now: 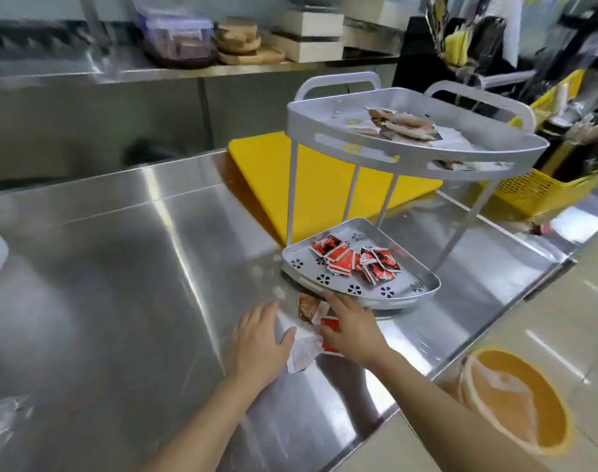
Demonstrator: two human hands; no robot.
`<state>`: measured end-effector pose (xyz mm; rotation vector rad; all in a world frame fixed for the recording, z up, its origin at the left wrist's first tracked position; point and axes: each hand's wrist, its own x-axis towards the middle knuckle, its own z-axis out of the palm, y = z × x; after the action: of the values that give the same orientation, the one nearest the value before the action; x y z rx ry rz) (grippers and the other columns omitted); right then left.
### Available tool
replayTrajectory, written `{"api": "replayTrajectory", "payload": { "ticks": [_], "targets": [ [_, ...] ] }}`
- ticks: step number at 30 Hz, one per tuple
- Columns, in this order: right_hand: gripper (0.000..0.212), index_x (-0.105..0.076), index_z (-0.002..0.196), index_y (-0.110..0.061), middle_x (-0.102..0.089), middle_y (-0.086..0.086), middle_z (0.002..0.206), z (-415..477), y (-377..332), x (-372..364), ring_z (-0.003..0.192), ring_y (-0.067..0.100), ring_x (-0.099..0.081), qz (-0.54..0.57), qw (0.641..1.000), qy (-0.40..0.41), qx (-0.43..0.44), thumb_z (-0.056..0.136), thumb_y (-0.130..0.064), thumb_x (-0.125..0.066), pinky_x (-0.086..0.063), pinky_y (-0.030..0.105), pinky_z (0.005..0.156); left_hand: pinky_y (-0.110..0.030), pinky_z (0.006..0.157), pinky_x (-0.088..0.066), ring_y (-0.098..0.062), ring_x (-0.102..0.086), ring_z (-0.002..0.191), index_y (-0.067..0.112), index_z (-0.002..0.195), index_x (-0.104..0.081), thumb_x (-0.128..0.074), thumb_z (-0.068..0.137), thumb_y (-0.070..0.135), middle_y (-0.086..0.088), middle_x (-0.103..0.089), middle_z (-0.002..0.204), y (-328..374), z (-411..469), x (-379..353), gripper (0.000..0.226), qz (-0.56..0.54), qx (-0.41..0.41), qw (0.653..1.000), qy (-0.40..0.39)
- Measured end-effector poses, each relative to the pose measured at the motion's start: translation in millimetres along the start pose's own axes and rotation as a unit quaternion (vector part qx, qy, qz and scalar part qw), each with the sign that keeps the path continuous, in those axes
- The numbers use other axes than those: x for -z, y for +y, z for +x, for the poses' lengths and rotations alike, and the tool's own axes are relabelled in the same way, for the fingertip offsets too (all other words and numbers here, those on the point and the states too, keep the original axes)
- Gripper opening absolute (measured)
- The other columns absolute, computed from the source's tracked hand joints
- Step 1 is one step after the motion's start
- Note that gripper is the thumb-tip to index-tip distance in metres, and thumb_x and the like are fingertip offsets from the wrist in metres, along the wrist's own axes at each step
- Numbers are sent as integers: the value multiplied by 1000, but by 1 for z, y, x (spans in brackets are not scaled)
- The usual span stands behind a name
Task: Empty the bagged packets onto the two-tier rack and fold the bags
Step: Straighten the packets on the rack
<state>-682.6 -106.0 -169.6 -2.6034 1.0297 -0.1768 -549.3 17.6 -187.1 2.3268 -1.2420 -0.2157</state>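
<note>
A grey two-tier rack (406, 155) stands on the steel counter. Its lower tray (311, 270) holds several red packets (355, 258). Brown packets (404, 126) lie in the upper tray. Just in front of the lower tray sits a small pile on the counter: a brown packet (307, 306), a red packet (330, 337) and a clear bag (302, 352). My left hand (256, 342) lies flat on the counter with fingers spread, touching the bag's left edge. My right hand (350, 327) rests palm-down over the pile, covering part of the red packet.
A yellow cutting board (270, 172) lies behind the rack. A yellow basket (536, 192) stands at the right. An orange bin (515, 400) sits on the floor below the counter's right edge. A crumpled clear bag (4, 417) lies at the counter's near left.
</note>
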Motion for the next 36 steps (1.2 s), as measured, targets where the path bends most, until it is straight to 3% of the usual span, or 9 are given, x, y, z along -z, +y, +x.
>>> {"api": "replayTrajectory", "payload": {
  "ticks": [5, 10, 14, 17, 20, 26, 29, 31, 36],
  "targets": [
    [62, -33, 139, -22, -33, -2, 149, -15, 22, -10, 134, 20, -33, -10, 999, 6, 31, 83, -40, -53, -31, 37, 104, -32, 103, -31, -20, -42, 127, 23, 135, -37, -47, 83, 54, 2, -43, 141, 20, -9, -39, 62, 25, -33, 996, -76],
    [53, -39, 135, -21, -40, 0, 144, -18, 24, -23, 128, 24, -39, -9, 999, 14, 35, 87, -41, -49, -31, 37, 100, -33, 98, -36, -25, -47, 116, 15, 120, -54, -58, 83, 37, -4, -53, 127, 17, -11, -44, 43, -9, -40, 997, -65],
    [56, -39, 133, -24, -46, 4, 135, -12, 25, -27, 123, 26, -38, -4, 1000, -23, -15, 84, -45, -53, -28, 39, 99, -33, 94, -38, -26, -50, 110, 7, 109, -57, -63, 83, 25, -7, -56, 117, 16, -10, -37, 33, -61, -18, 996, -62],
    [55, -44, 122, -16, -53, 9, 125, -3, 24, -24, 116, 29, -46, 29, 996, -62, -64, 78, -43, -62, -33, 40, 97, -30, 77, -39, -23, -53, 93, 17, 89, -55, -63, 83, 24, -2, -59, 95, 20, -11, -31, 13, -106, 9, 993, -52],
    [47, -46, 114, -13, -62, 12, 118, 0, 21, -21, 108, 30, -55, 81, 991, -91, -58, 78, -36, -66, -42, 36, 89, -28, 63, -36, -19, -53, 77, 30, 79, -41, -59, 85, 27, 4, -58, 82, 25, -6, -25, 19, -134, 37, 989, -49],
    [30, -47, 104, -9, -64, 12, 101, -3, 24, -4, 93, 29, -60, 221, 968, -72, -91, 82, -22, -63, -43, 29, 72, -34, 62, -37, -35, -58, 87, 22, 88, -33, -49, 87, 25, -4, -58, 91, 31, 15, -26, 16, -41, 32, 998, -24],
    [27, -46, 98, -14, -57, 3, 90, -6, 29, 2, 77, 16, -54, 238, 962, -100, -86, 82, -23, -65, -40, 24, 65, -34, 70, -43, -29, -61, 99, 37, 118, -36, -51, 85, 39, 2, -62, 112, 32, 24, -31, 37, 18, -9, 998, -66],
    [27, -46, 97, -16, -57, 0, 88, -7, 33, 3, 72, 10, -52, 240, 959, -121, -89, 81, -24, -66, -39, 18, 58, -34, 76, -46, -27, -60, 103, 42, 126, -37, -46, 87, 46, 0, -61, 116, 31, 31, -36, 41, 75, -34, 992, -97],
    [28, -49, 99, -16, -59, 1, 90, -11, 42, 6, 80, 17, -57, 236, 958, -120, -112, 80, -26, -67, -47, 29, 71, -34, 76, -45, -26, -58, 105, 30, 126, -49, -41, 91, 46, -1, -56, 120, 28, 44, -42, 39, 125, -40, 988, -82]
  ]
}}
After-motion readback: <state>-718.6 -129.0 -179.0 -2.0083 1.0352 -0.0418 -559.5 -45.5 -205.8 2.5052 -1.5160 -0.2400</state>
